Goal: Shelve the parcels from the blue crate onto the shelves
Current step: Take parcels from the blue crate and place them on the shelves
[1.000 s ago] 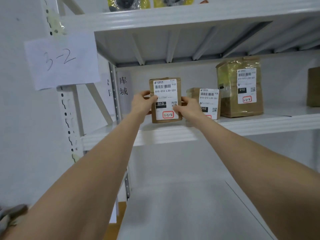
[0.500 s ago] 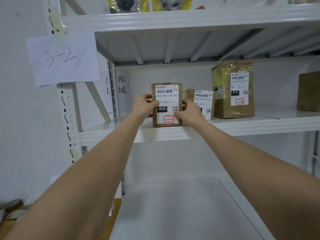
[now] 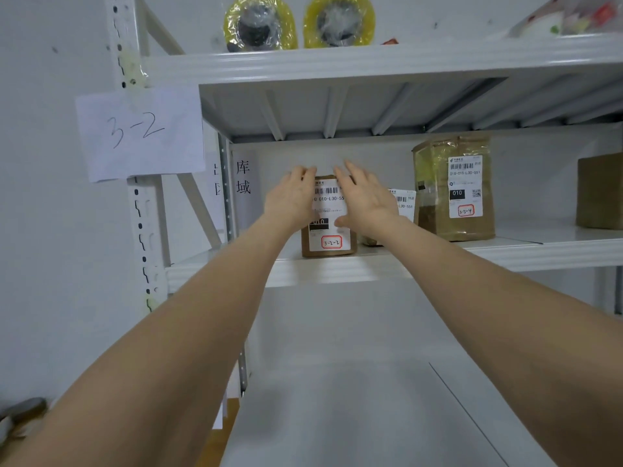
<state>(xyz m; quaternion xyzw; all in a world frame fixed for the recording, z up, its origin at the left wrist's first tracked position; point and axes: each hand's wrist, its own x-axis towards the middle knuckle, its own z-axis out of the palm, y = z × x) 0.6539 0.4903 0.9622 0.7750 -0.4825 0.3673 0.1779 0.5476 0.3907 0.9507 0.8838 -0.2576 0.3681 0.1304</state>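
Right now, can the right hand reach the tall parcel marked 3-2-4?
Probably yes. The right hand is open, holding nothing, and the parcel marked 3-2-4 stands to its right on the same shelf; only a shorter parcel sits between.

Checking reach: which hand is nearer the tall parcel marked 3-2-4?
Right. The right hand is left of the tall parcel, at the small parcel; the left hand is farther left.

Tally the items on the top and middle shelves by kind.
Labelled parcels: 3 (3-2-2 parcel, half-hidden parcel, 3-2-4 parcel)
Brown box, no label showing: 1
Yellow-wrapped rolls: 2
Clear-wrapped bundle: 1
Total: 7
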